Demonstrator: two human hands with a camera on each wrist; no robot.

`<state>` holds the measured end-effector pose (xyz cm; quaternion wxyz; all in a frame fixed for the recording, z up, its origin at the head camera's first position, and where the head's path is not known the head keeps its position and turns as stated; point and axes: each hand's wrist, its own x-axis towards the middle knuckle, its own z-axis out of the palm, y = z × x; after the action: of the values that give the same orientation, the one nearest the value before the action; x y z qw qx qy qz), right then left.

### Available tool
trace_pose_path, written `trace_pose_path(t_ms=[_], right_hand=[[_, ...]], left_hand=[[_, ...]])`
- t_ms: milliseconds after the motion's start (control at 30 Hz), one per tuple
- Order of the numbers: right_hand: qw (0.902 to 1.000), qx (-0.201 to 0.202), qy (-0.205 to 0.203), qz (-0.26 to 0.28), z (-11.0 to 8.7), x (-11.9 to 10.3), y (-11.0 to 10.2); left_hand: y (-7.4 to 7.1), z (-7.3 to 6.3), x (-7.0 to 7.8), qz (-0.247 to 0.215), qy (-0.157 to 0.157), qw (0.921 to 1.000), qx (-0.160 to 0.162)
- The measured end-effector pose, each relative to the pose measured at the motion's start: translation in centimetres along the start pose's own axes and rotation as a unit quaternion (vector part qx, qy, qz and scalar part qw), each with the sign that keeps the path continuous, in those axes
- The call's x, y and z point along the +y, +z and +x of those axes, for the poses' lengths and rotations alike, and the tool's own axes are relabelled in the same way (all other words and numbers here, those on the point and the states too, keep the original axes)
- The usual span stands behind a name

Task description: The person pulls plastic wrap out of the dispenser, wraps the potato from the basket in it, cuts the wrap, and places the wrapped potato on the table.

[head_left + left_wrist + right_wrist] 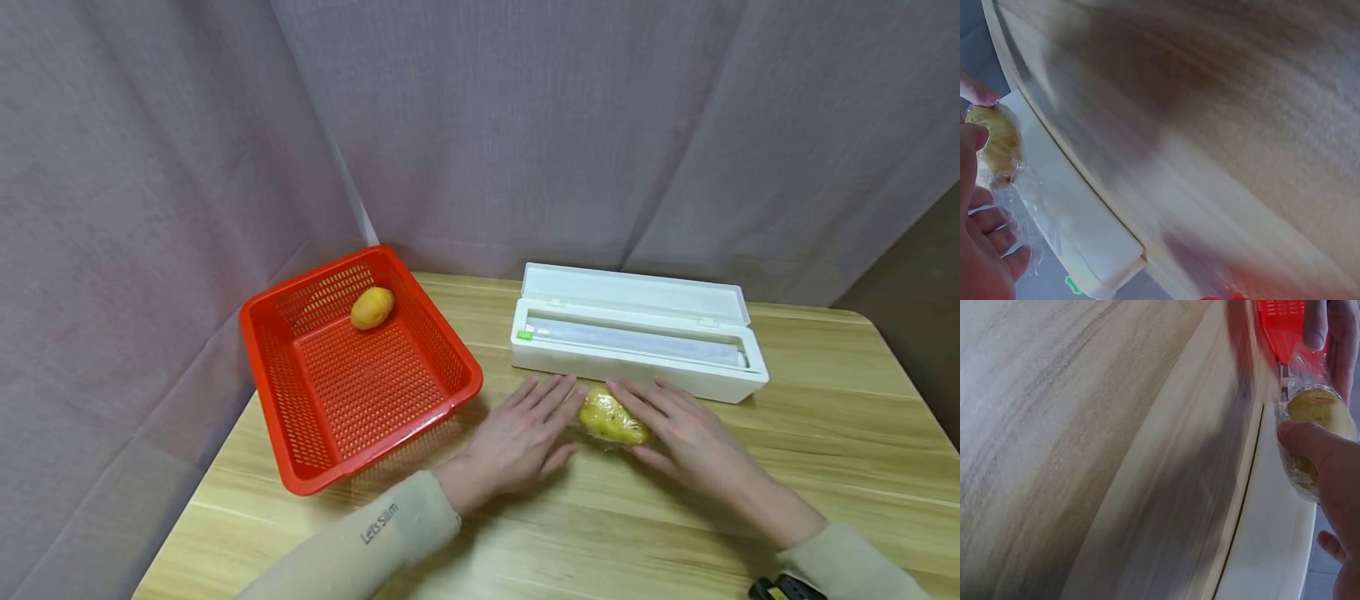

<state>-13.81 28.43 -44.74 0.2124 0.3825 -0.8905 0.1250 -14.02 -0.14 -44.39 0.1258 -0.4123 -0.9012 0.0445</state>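
A yellow potato (609, 417) in clear cling film lies between the two hands, close before a white box on the wooden table. My right hand (693, 442) holds its right end, the thumb (1300, 439) on the near side and the fingers across the far side. At the left end, my left hand (521, 437) has its fingers stretched out, fingertips right by the potato. Loose, crumpled cling film (1032, 209) trails from that end over the left fingers (1000, 231).
The white cling film box (637, 371) stands with its lid (633, 292) raised, a film roll (637, 340) inside and a green tab (524, 335) at its left. To the left, a red plastic basket (360, 454) holds one unwrapped yellow potato (372, 308). A black object (783, 588) lies by the right sleeve.
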Motion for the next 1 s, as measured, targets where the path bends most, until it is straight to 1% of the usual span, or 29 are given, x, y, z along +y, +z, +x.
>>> trace_pose_path(t_ms=[133, 300, 400, 500, 567, 700, 800, 867, 1000], right_hand=[[1.0, 0.004, 0.0, -0.005, 0.08, -0.09, 0.09], [0.9999, 0.015, -0.002, -0.009, 0.19, -0.08, 0.12], [0.9997, 0.023, -0.008, -0.005, 0.25, -0.03, 0.14], [0.9995, 0.029, -0.012, -0.007, 0.26, 0.0, 0.1], [0.9994, 0.032, -0.012, -0.009, 0.24, 0.01, 0.03], [0.9994, 0.032, -0.006, -0.011, 0.29, 0.02, -0.14], [0.9995, 0.031, -0.003, -0.007, 0.39, 0.06, -0.25], [0.9994, 0.032, -0.004, -0.009, 0.46, 0.1, -0.3], [0.9993, 0.036, -0.002, -0.004, 0.56, 0.14, -0.43]], left_hand=[[0.2, -0.06, 0.11, -0.011, -0.002, 0.9998, -0.016], [0.61, -0.05, 0.15, -0.038, 0.003, 0.9991, -0.019], [0.86, 0.0, 0.19, -0.064, 0.008, 0.9978, -0.014], [0.93, 0.02, 0.17, -0.101, 0.009, 0.9948, -0.005], [0.77, 0.02, 0.12, -0.134, 0.002, 0.991, 0.003], [0.45, 0.05, -0.05, -0.176, -0.021, 0.9839, 0.024], [0.34, 0.12, -0.11, -0.18, -0.033, 0.9829, 0.026], [0.31, 0.16, -0.09, -0.18, -0.037, 0.9829, 0.019], [0.47, 0.35, 0.02, -0.168, -0.034, 0.9851, 0.011]])
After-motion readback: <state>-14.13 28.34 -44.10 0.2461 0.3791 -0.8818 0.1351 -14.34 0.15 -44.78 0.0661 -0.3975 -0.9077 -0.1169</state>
